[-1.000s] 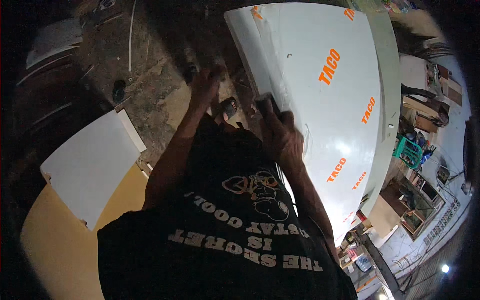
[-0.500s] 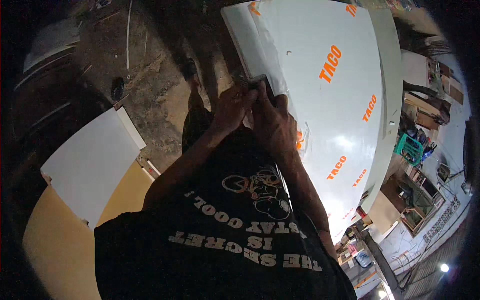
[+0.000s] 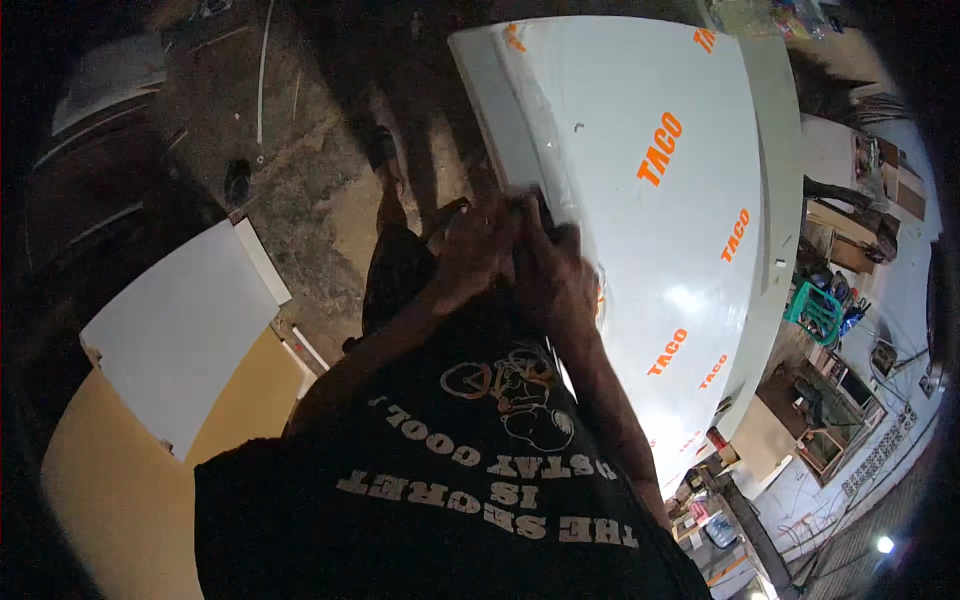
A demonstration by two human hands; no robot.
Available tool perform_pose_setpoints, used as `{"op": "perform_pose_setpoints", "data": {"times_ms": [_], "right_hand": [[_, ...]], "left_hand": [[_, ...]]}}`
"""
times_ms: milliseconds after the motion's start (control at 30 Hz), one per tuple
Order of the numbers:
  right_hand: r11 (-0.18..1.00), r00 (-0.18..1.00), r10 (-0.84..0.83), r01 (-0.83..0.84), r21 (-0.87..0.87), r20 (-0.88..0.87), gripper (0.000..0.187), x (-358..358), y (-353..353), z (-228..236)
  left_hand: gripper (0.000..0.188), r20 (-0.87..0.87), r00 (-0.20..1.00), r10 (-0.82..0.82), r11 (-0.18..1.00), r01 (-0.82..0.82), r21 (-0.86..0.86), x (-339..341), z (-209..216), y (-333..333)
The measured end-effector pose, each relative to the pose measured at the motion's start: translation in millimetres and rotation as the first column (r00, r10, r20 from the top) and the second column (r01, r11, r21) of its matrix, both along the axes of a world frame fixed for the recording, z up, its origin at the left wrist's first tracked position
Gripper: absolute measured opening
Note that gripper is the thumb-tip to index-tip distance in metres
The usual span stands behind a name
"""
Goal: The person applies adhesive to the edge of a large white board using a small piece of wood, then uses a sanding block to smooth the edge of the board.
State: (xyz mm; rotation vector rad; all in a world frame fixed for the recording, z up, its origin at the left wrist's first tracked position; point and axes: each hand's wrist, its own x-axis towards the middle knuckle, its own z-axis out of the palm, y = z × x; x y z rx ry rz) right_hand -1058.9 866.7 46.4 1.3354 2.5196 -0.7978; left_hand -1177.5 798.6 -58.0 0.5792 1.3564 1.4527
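A large white panel (image 3: 640, 230) with orange lettering on its film lies to the right of my body, its near-left edge running past my hands. My left hand (image 3: 472, 248) is closed, fingers drawn together in shadow at that edge. Right beside it, my right hand (image 3: 555, 275) is closed around a small dark block-like piece (image 3: 524, 192) that rests against the panel's edge. Its exact kind is too dark to make out. Clear film (image 3: 545, 125) looks wrinkled along the edge strip. What the left fingers hold is hidden.
At left stands a white board (image 3: 185, 330) against a tan board (image 3: 110, 480). A dark round object (image 3: 236, 180) lies on the stained concrete floor (image 3: 330, 190). Far right are a green crate (image 3: 815, 310), shelves with clutter and a blue-white wall (image 3: 900, 370).
The panel and both hands sit slightly lower in the picture as the view shifts. My hands stay close together at the panel's edge and have darkened in shadow.
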Motion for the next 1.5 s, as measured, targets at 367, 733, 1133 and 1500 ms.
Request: {"op": "perform_pose_setpoints", "data": {"times_ms": [367,733,1133,1500], "right_hand": [[0.999,0.997,0.031,-0.029,0.033,-0.073,0.067,-37.2,23.0,11.0],[0.995,0.999,0.047,-0.049,0.084,0.026,0.066,-39.8,25.2,1.3],[0.999,0.999,0.038,-0.038,0.032,0.020,0.073,-54.9,40.5,2.3],[0.993,0.996,0.089,-0.087,0.077,-0.025,0.070,-53.4,32.1,3.6]], "left_hand": [[0.053,-0.512,0.816,-0.267,0.956,0.157,-0.249,-24.0,-15.4,10.8],[0.060,-0.339,0.905,-0.257,0.961,0.203,-0.188,-49.3,8.8,26.7],[0.027,-0.720,0.691,0.065,0.993,0.026,0.114,-45.5,-24.8,39.1],[0.046,-0.220,0.972,-0.081,0.982,0.040,-0.186,-32.6,-27.1,24.8]]}}
